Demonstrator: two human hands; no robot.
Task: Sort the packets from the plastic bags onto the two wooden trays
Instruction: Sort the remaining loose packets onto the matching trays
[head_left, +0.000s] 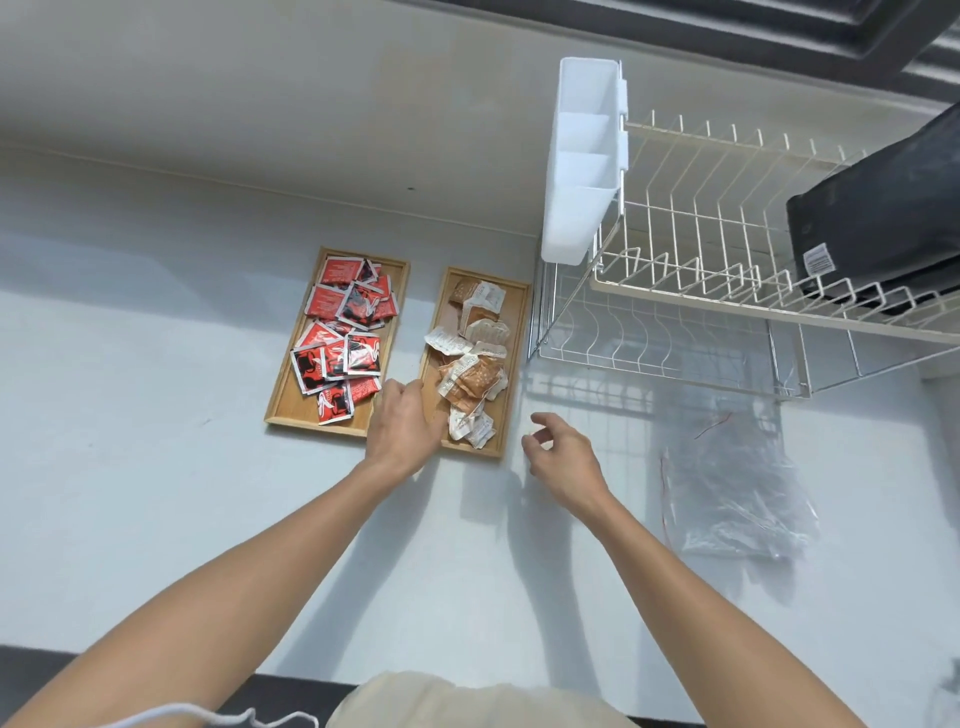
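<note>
- Right hand (563, 457) is hovering just right of the brown tray (511, 364), fingers loosely curled, holding nothing visible.
- Left hand (405, 426) is lying spread across that tray's near left corner, gripping nothing.
- Bags (727, 483), right of the tray, look emptied; sorting seems nearly finished, only tidying remaining.
- Both trays are running lengthwise away from the person; the red tray (291, 374) is sitting left.
</note>
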